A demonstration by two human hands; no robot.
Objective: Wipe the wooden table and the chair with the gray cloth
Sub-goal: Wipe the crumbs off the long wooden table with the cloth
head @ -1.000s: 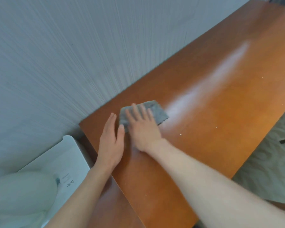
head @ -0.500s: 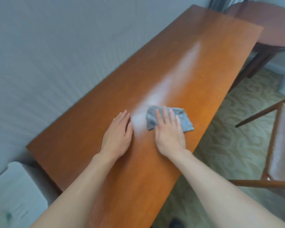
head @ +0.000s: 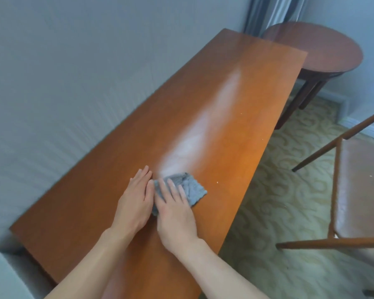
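Right hand (head: pixel 175 212) presses flat on gray cloth (head: pixel 190 187).

Table (head: pixel 235 130) top lying open from the hands to the far edge. Wall (head: pixel 73 72) running tight along its left edge; round side table (head: pixel 324 50) butting the far right corner; chair (head: pixel 354 190) standing off the right edge.

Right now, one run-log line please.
right hand: presses gray cloth flat | left hand: flat on orange-brown wooden table | wooden chair: untouched

gray cloth (head: pixel 188 188); orange-brown table (head: pixel 203 104); swirl-patterned beige carpet (head: pixel 279 201).
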